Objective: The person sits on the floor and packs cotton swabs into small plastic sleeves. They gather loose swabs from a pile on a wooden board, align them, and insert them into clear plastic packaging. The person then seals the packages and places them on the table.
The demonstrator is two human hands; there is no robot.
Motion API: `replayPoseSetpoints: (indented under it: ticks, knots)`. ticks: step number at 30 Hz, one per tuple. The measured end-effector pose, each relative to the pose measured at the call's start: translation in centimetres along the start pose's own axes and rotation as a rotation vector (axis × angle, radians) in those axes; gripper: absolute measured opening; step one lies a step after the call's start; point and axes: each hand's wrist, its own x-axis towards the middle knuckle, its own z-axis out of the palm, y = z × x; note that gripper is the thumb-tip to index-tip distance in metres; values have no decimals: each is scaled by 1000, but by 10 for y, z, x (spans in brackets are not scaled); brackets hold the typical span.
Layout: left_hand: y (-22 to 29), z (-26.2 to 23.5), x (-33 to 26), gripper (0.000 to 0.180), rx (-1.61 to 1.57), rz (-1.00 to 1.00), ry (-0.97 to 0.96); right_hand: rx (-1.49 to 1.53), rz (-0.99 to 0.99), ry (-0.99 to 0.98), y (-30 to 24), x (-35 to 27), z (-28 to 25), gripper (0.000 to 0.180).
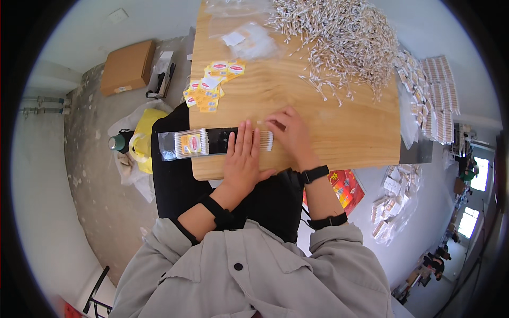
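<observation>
My left hand [242, 156] lies flat, fingers together, on a long black strip [218, 141] near the front edge of the wooden table [344, 132]. A row of white cotton swabs [266, 140] sits at the strip's right end, and my right hand [289, 132] pinches at those swabs with its fingertips. At the strip's left end lies a clear bag [188, 144] filled with swabs and a yellow label, sticking out past the table edge. A big loose pile of cotton swabs [344, 42] covers the far right of the table.
Yellow labels [212, 85] are scattered at the table's left, with empty clear bags [244, 32] behind them. Packed swab bags [437, 95] lie to the right. On the floor at left are a cardboard box [127, 66], a yellow bag [144, 139] and a bottle [116, 142].
</observation>
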Motion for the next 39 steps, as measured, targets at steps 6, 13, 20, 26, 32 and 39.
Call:
replayPoseSetpoints:
  ticks: [6, 13, 20, 26, 32, 39]
  knots:
    - [3, -3, 1, 116, 65, -31, -27, 262, 55, 408, 11, -20, 21, 24]
    - [-2, -1, 1, 116, 45, -17, -34, 498, 16, 345, -3, -22, 63, 34]
    - [-1, 4, 0, 118, 47, -32, -6, 544, 81, 303, -2, -13, 46, 25]
    - [0, -2, 0, 116, 16, -28, -27, -246, 200, 742, 38, 31, -12, 26]
    - [0, -1, 0, 116, 2, -26, -20, -389, 234, 639, 75, 38, -44, 15]
    - [0, -3, 1, 118, 21, -21, -27, -40, 274, 765, 70, 21, -29, 12]
